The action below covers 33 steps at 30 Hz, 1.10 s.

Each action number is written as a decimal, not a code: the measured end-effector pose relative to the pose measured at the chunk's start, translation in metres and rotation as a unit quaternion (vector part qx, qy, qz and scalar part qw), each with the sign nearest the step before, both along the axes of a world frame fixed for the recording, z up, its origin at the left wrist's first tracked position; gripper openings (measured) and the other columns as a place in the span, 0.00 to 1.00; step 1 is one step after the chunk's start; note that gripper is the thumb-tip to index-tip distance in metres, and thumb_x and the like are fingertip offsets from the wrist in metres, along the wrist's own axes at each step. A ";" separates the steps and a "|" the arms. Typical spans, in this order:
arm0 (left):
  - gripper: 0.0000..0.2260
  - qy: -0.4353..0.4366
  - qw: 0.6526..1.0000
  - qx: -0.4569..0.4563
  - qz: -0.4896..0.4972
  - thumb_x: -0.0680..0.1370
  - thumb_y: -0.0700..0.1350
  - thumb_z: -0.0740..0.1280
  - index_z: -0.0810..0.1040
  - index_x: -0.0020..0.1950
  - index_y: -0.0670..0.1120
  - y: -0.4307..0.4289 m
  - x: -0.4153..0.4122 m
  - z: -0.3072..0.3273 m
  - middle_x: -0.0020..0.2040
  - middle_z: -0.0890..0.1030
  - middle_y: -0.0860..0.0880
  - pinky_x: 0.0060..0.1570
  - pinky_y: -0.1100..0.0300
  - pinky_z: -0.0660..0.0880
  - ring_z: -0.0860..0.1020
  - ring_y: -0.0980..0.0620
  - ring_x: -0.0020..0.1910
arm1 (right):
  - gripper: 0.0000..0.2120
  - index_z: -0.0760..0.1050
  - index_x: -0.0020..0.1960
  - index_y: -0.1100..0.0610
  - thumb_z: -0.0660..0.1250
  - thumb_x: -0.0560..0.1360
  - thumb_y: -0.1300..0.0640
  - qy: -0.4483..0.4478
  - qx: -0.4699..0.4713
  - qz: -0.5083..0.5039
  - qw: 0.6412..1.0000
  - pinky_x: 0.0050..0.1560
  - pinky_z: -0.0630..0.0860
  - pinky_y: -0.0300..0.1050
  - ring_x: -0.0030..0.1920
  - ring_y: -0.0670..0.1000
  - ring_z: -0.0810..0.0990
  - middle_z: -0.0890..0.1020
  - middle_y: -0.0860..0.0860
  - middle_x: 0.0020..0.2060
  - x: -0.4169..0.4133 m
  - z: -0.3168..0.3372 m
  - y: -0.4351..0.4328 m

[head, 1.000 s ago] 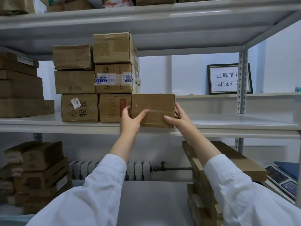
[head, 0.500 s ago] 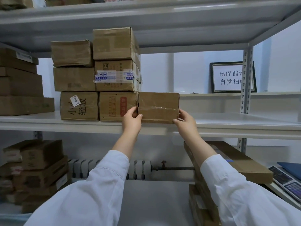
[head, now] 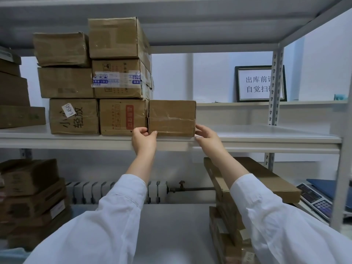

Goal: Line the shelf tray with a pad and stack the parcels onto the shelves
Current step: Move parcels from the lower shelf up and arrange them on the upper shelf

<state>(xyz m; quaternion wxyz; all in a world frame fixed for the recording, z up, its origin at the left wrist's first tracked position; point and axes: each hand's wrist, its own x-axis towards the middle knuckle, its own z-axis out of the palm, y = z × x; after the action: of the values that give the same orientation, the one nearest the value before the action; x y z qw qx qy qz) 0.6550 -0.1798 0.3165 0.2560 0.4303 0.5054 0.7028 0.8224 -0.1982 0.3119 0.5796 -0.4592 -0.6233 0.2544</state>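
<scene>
1. Seating the parcel (head: 172, 118) at the front edge of the middle shelf (head: 266, 139), tight against the red-label box (head: 122, 116): that looks like the step in hand.
2. Left hand (head: 144, 139) pinches its lower left corner, thumb on the front face. Right hand (head: 206, 137) clasps the lower right corner.
3. Best move, I'd say: push it back squarely, level with the row, then slip the left fingers out without dragging it.
4. Stacked boxes (head: 118, 60) tower alongside, so nudge gently.

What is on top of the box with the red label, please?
A box with blue-printed tape rests directly on it, and a plain box tops that. Anything behind them is covered.
</scene>
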 end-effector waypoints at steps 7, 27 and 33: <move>0.19 -0.105 0.994 0.017 -0.006 0.76 0.40 0.66 0.66 0.66 0.44 -0.014 0.025 -0.012 0.63 0.70 0.46 0.48 0.60 0.67 0.72 0.50 0.52 | 0.15 0.73 0.65 0.57 0.60 0.79 0.63 -0.030 -0.045 0.010 0.999 0.53 0.74 0.44 0.50 0.50 0.79 0.81 0.54 0.56 0.023 -0.010 -0.012; 0.28 -0.156 0.914 -0.280 -0.250 0.73 0.46 0.70 0.66 0.70 0.43 -0.018 0.150 -0.107 0.66 0.71 0.40 0.49 0.51 0.74 0.75 0.43 0.57 | 0.15 0.74 0.64 0.57 0.64 0.78 0.58 -0.144 -0.121 -0.079 0.979 0.52 0.71 0.41 0.59 0.52 0.76 0.78 0.54 0.60 0.135 -0.069 -0.031; 0.11 -0.176 0.831 -0.350 -0.396 0.73 0.46 0.72 0.73 0.48 0.42 -0.030 0.163 -0.124 0.53 0.75 0.39 0.60 0.43 0.71 0.75 0.38 0.57 | 0.17 0.73 0.65 0.55 0.64 0.77 0.57 -0.148 -0.135 -0.139 0.970 0.49 0.73 0.41 0.58 0.52 0.77 0.77 0.53 0.61 0.157 -0.089 -0.028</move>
<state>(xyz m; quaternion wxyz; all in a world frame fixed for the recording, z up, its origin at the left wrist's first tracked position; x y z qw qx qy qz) 0.8177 -0.2093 0.1922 0.7303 0.3441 0.4502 0.3815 0.9798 -0.2259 0.2234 0.4434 -0.6474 -0.5924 0.1823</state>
